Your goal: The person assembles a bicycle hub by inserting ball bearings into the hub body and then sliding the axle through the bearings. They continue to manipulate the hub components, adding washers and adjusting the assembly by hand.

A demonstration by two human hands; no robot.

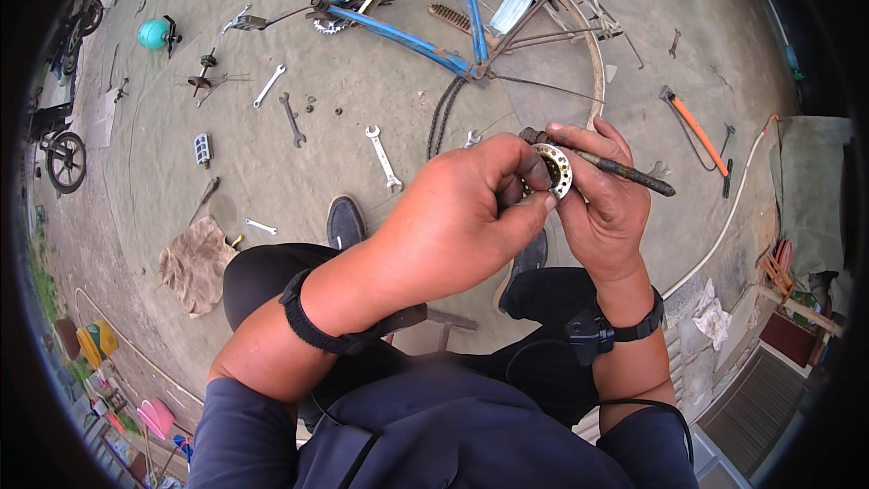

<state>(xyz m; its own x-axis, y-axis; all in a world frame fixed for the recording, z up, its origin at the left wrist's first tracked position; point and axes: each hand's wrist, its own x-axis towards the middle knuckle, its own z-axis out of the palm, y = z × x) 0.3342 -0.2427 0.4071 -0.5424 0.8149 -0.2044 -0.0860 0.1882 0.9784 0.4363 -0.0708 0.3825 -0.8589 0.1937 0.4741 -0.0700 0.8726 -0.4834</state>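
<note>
A small round metal hub part, pale and ringed with tiny holes, sits raised above the person's knees, pinched between both hands. The left hand has its fingers clenched on its rim; the right hand grips it together with a thin dark rod. Beyond, on the dusty concrete floor, lie a blue bicycle frame, a black chain, silver wrenches and a crumpled brown rag
</note>
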